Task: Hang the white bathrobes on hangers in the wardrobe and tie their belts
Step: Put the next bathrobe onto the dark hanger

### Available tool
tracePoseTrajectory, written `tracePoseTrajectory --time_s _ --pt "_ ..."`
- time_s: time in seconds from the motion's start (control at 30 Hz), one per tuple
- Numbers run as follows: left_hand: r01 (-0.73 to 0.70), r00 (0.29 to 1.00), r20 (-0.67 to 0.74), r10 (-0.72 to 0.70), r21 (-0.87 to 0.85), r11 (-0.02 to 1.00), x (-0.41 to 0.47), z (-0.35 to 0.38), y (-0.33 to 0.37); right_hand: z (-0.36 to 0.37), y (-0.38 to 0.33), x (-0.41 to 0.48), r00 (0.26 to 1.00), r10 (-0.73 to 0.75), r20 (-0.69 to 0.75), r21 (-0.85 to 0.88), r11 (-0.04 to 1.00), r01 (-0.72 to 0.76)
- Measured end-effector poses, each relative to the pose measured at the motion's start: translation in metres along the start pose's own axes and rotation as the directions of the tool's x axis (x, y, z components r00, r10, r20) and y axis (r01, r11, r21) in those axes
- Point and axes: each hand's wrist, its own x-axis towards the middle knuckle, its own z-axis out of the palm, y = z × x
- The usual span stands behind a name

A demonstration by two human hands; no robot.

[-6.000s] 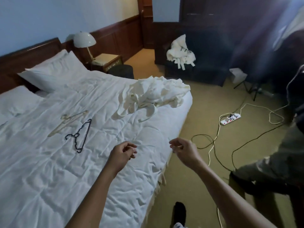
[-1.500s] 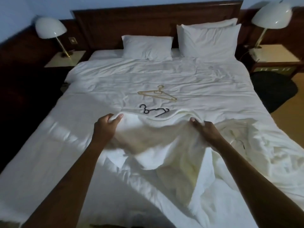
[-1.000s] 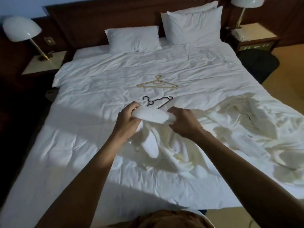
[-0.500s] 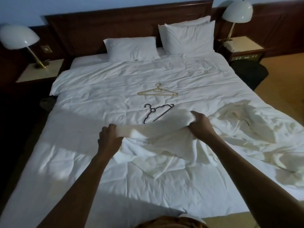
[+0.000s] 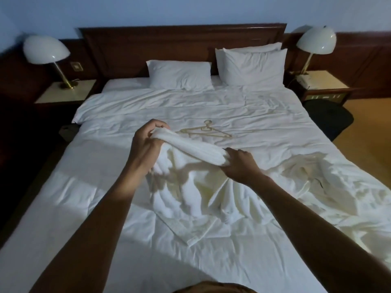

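The white-sheeted bed (image 5: 95, 208) carries a crumpled white bathrobe (image 5: 190, 193) across its middle and right side. The left hand (image 5: 146, 151) and right hand (image 5: 239, 163) lift a bunched roll of the robe off the sheets, fingers (image 5: 157, 126) curled tight around each end. A gold hanger (image 5: 206, 132) lies just beyond them.

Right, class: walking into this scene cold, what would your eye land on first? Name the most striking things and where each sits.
The hands at centre draw the eye: the left hand and right hand grip a bunched white bathrobe held above the bed, the rest of it trailing on the cover. Just beyond lies a gold hanger, and the left lamp and right lamp flank the dark headboard.
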Motion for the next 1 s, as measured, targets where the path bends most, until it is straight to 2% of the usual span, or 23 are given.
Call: tracePoseTrajectory --time_s 0.2,0.3,0.33,0.4,0.43,0.5,0.53,0.57,0.6,0.63,0.7,0.77,0.83,0.9,0.97,1.0 --pt "0.228 0.950 -0.196 -0.241 -0.090 0.970 -0.002 -0.025 -0.052 0.042 0.074 -0.020 0.963 0.228 0.144 -0.157 0.966 -0.205" --pt "0.297 0.925 -0.236 -0.296 -0.031 0.954 -0.003 -0.032 -0.080 0.046 0.084 -0.022 0.954 0.264 0.140 -0.129 0.960 -0.247" --pt "0.317 0.924 -0.235 -0.302 0.032 0.948 -0.002 -0.035 -0.090 0.042 0.082 -0.020 0.954 0.269 0.134 -0.050 0.963 -0.264" --pt "0.350 0.932 -0.196 -0.304 0.272 0.897 0.000 -0.041 -0.111 0.030 0.078 -0.011 0.959 0.256 0.125 0.176 0.945 -0.275" --pt "0.346 0.938 -0.156 -0.309 0.443 0.827 -0.001 -0.042 -0.119 0.019 0.072 -0.009 0.964 0.238 0.118 0.290 0.920 -0.263" --pt "0.252 0.947 -0.064 -0.315 0.757 0.603 -0.010 -0.036 -0.130 -0.004 0.055 -0.007 0.978 0.193 0.074 0.478 0.854 -0.204" --pt "0.188 0.950 -0.025 -0.312 0.842 0.505 -0.016 -0.028 -0.132 -0.016 0.043 -0.007 0.986 0.158 0.055 0.527 0.834 -0.163" --pt "0.138 0.952 0.017 -0.307 0.868 0.478 -0.023 -0.014 -0.129 -0.026 0.031 -0.005 0.993 0.107 0.042 0.556 0.824 -0.112" --pt "0.087 0.953 0.084 -0.292 0.845 0.527 -0.028 0.003 -0.122 -0.036 0.016 -0.004 0.998 0.051 0.034 0.573 0.817 -0.061" --pt "0.025 0.956 0.169 -0.242 0.770 0.638 -0.032 0.023 -0.110 -0.044 0.000 -0.003 1.000 -0.014 0.028 0.587 0.810 -0.005" --pt "-0.117 0.950 0.307 -0.055 0.515 0.849 -0.035 0.058 -0.071 -0.054 -0.030 -0.001 0.991 -0.130 0.013 0.548 0.830 0.102" --pt "-0.146 0.952 0.298 0.070 0.242 0.959 -0.028 0.074 -0.033 -0.065 -0.050 0.001 0.979 -0.199 -0.039 0.494 0.848 0.192" --pt "-0.082 0.972 0.224 0.067 0.059 0.995 -0.015 0.067 -0.003 -0.075 -0.054 0.004 0.967 -0.188 -0.173 0.383 0.892 0.242" --pt "-0.025 0.982 0.184 0.032 -0.039 0.999 -0.004 0.051 0.016 -0.078 -0.042 0.008 0.931 -0.176 -0.321 0.160 0.959 0.236" --pt "-0.039 0.979 0.202 0.040 -0.012 0.999 0.002 0.042 0.030 -0.069 -0.031 0.009 0.928 -0.164 -0.333 -0.014 0.986 0.169" --pt "-0.036 0.977 0.210 0.036 -0.005 0.999 0.002 0.042 0.033 -0.060 -0.027 0.008 0.936 -0.150 -0.318 -0.047 0.989 0.142"
